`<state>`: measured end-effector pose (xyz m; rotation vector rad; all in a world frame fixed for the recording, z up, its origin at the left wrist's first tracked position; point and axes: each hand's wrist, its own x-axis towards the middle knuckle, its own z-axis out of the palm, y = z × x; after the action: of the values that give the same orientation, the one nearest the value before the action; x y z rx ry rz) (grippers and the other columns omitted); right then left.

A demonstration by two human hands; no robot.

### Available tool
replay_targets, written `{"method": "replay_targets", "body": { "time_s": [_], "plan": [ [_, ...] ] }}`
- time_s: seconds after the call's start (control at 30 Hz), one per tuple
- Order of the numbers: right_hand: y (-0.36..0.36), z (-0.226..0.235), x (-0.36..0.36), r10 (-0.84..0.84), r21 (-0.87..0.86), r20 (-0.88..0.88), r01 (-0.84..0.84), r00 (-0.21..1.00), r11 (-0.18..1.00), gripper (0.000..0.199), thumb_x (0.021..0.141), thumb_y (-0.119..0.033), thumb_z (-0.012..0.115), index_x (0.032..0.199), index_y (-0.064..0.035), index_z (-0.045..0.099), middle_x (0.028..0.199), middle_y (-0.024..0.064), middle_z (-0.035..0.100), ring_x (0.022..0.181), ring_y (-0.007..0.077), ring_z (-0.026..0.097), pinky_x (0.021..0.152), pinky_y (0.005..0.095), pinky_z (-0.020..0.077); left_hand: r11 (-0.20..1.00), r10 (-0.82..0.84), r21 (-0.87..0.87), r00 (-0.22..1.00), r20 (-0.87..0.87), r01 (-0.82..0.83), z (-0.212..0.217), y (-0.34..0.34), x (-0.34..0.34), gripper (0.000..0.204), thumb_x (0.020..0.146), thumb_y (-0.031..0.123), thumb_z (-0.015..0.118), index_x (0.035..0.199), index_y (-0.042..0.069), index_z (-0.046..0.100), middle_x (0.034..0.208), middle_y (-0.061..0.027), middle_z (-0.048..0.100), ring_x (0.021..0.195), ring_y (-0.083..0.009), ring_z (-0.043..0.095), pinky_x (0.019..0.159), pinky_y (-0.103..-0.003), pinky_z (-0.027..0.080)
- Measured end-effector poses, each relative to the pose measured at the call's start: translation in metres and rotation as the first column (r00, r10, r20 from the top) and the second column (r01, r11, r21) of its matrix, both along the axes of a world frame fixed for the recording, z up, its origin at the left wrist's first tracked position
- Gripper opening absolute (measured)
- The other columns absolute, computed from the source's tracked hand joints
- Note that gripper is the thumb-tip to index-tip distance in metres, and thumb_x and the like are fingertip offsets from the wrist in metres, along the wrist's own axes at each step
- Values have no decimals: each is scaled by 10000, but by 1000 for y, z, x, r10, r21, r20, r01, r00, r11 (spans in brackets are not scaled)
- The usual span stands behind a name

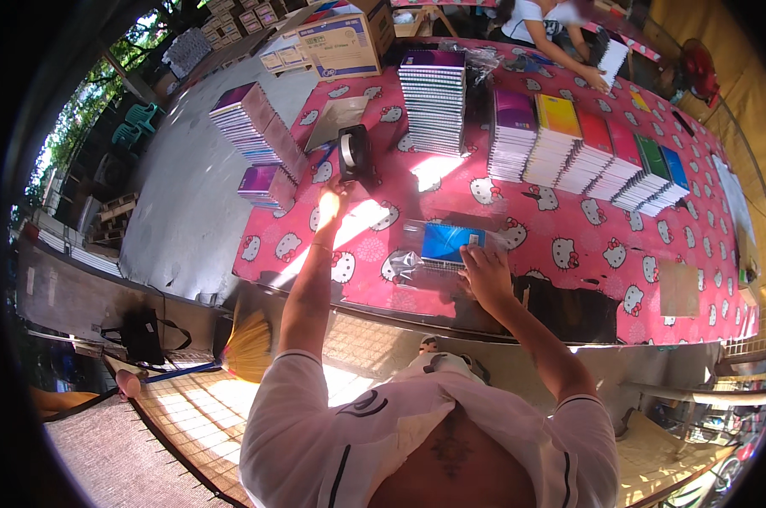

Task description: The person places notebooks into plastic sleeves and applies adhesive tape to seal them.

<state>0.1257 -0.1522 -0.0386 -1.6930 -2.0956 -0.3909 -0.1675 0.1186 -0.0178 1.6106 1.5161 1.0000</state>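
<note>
Reaching with left hand (334, 196) to near end of black tape dispenser (354, 152); gripping or just touching, cannot tell. Resting right hand (486, 273) on right end of blue notebook (450, 242); pinching or only pressing, cannot tell. Seeing notebook lying on clear plastic wrap (406, 266), toward front of pink tablecloth (371, 293). Also noting tall notebook stack (434, 106) behind, multicoloured row of notebooks (592, 157) to right.

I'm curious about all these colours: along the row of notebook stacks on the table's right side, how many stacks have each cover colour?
Purple notebook stack: 1
Yellow notebook stack: 1
Red or pinkish-red notebook stacks: 2
Green notebook stack: 1
Blue notebook stack: 1
Total: 6 stacks
</note>
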Motion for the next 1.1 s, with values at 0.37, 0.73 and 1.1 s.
{"method": "replay_targets", "body": {
  "time_s": [0.37,0.73,1.1],
  "plan": [
    [3,-12,3,-29,5,-30,30,999,1000,584,713,-291,809,1243,-113,639,1145,17,603,1017,212,602,965,430,431,950,248,-311,606,755,-2,-45,3,-4,211,888,231,740,1061,131,673,1046,-13,666,1011,-179,612,794,-304,444],
    [5,-11,-9,43,-10,-76,-44,996,999,564,743,-296,798,1252,-117,634,1137,19,590,976,230,608,982,481,422,997,77,-45,919,388,-64,-35,45,-43,324,897,337,721,1016,36,732,952,-86,710,836,-163,591,755,-368,444],
    [3,-3,-6,45,-7,-107,-46,993,999,535,725,-289,798,1209,-111,659,1126,6,618,1014,195,614,958,426,432,958,236,208,954,-183,-197,-56,4,-51,186,855,237,735,906,61,702,797,-97,724,721,-236,712,642,-377,538]
  ]
}}
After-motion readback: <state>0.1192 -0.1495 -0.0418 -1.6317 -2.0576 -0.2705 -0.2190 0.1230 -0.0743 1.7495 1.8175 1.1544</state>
